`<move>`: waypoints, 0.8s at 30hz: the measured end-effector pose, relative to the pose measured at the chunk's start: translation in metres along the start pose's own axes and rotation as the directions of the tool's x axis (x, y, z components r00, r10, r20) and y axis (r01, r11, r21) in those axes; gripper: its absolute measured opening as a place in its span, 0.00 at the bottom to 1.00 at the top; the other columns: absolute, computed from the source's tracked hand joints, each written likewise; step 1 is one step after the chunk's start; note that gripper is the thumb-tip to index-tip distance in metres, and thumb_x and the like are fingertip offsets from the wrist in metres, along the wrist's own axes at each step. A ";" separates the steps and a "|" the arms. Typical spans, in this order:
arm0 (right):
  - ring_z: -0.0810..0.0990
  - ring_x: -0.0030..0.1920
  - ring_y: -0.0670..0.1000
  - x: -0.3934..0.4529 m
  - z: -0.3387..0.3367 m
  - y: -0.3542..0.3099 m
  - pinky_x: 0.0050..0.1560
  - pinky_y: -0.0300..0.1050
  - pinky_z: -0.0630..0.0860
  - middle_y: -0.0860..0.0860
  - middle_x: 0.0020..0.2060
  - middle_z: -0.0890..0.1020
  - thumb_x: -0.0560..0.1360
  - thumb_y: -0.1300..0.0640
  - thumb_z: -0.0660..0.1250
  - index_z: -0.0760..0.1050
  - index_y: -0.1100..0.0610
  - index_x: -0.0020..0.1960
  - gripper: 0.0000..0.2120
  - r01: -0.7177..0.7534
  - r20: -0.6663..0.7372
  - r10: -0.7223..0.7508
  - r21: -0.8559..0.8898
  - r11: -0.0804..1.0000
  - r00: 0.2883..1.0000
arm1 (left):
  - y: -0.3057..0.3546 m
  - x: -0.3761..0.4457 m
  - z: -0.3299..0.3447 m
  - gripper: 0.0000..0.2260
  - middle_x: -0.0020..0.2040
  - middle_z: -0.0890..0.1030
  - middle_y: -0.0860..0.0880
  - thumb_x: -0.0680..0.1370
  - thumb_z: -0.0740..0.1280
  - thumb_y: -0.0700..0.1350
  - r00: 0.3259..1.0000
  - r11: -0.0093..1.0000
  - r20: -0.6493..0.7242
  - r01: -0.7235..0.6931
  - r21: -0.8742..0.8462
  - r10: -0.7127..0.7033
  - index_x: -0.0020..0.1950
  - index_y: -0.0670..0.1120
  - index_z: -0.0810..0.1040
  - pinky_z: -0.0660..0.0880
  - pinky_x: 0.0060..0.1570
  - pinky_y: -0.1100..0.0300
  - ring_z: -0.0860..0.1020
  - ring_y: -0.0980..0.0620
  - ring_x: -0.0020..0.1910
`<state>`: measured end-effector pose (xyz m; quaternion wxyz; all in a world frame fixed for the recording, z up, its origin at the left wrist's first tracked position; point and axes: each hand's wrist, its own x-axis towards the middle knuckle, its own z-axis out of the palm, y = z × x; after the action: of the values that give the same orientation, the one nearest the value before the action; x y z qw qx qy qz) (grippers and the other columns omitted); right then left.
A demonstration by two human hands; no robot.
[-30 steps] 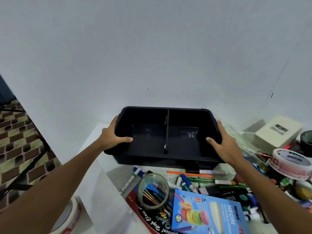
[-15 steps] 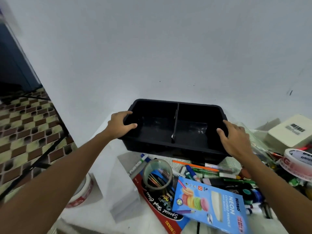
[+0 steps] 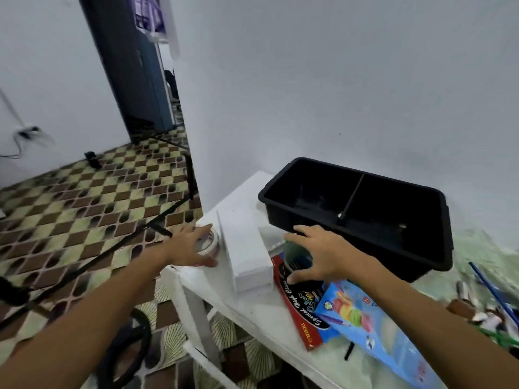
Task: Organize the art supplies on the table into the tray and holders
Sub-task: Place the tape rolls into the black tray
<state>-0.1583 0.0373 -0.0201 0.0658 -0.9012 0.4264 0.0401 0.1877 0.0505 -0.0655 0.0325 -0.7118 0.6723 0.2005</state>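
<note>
A black two-compartment tray (image 3: 283,175) stands on the white table (image 3: 252,313) against the wall, and both compartments look bare. My left hand (image 3: 188,247) reaches to the table's left edge, with thumb and fingers on either side of a white tape roll (image 3: 211,244). My right hand (image 3: 320,255) spans a clear tape roll (image 3: 297,255) that lies on a red pencil box (image 3: 302,318) just in front of the tray. The thumb is on the roll's near rim and the fingers are over its far rim.
A white block (image 3: 247,248) stands between the two rolls. A blue neon pencil box (image 3: 373,329) overlaps the red one. Blurred pens and markers (image 3: 488,304) lie scattered at the right. The table drops off at the left to a checkered floor (image 3: 70,203).
Both hands let go of the tray, which now rests on the table. Each hand dropped to a tape roll. The view swung left, so the floor and doorway show.
</note>
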 end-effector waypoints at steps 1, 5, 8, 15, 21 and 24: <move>0.57 0.74 0.52 0.003 0.006 -0.001 0.71 0.51 0.59 0.49 0.77 0.55 0.65 0.26 0.64 0.51 0.45 0.78 0.49 -0.019 0.036 0.020 -0.011 1.000 0.999 | 0.001 0.002 0.008 0.57 0.79 0.44 0.45 0.56 0.64 0.77 0.999 0.999 -0.014 0.029 -0.013 -0.029 0.78 0.57 0.47 0.53 0.72 0.40 0.44 0.38 0.76; 0.66 0.66 0.50 0.009 0.022 0.001 0.63 0.48 0.69 0.47 0.70 0.64 0.64 0.27 0.67 0.52 0.46 0.77 0.49 -0.068 0.013 0.067 0.036 0.997 0.998 | 0.000 0.011 0.015 0.45 0.77 0.52 0.45 0.69 0.69 0.67 0.988 0.998 -0.148 0.048 0.028 -0.043 0.78 0.57 0.50 0.59 0.69 0.40 0.51 0.39 0.73; 0.68 0.63 0.49 0.007 0.017 0.005 0.58 0.45 0.70 0.47 0.66 0.66 0.64 0.29 0.68 0.54 0.46 0.77 0.48 -0.065 -0.047 0.068 0.057 0.996 0.997 | -0.005 0.007 0.001 0.45 0.72 0.61 0.44 0.65 0.68 0.68 0.991 1.000 -0.133 0.018 -0.010 -0.019 0.77 0.56 0.55 0.63 0.67 0.46 0.58 0.41 0.69; 0.69 0.65 0.48 0.001 -0.034 0.016 0.62 0.47 0.69 0.44 0.66 0.67 0.63 0.30 0.70 0.57 0.43 0.76 0.47 -0.016 -0.122 0.053 0.286 0.958 0.991 | 0.010 0.003 -0.082 0.39 0.72 0.62 0.43 0.71 0.75 0.54 0.958 0.991 -0.259 -0.134 -0.011 0.127 0.76 0.55 0.59 0.60 0.68 0.48 0.57 0.42 0.71; 0.67 0.69 0.47 0.028 -0.091 0.049 0.67 0.40 0.63 0.46 0.70 0.68 0.61 0.37 0.76 0.62 0.48 0.74 0.48 -0.037 -0.300 0.196 0.463 0.886 0.933 | 0.076 0.057 -0.146 0.44 0.69 0.65 0.47 0.62 0.68 0.68 0.875 0.909 -0.254 -0.415 0.041 0.411 0.75 0.60 0.59 0.62 0.65 0.52 0.59 0.47 0.69; 0.69 0.64 0.47 0.053 -0.109 0.081 0.60 0.39 0.65 0.48 0.67 0.69 0.60 0.37 0.77 0.64 0.52 0.72 0.46 -0.145 -0.325 0.321 0.464 0.874 0.890 | 0.123 0.103 -0.161 0.45 0.65 0.68 0.50 0.59 0.64 0.71 0.782 0.820 -0.252 -0.562 0.110 0.570 0.75 0.59 0.61 0.62 0.60 0.58 0.64 0.49 0.64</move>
<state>-0.1853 -0.0704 0.0741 0.1694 -0.7946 0.5367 -0.2277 0.1090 -0.1087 0.0755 -0.1122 -0.4974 0.8554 0.0911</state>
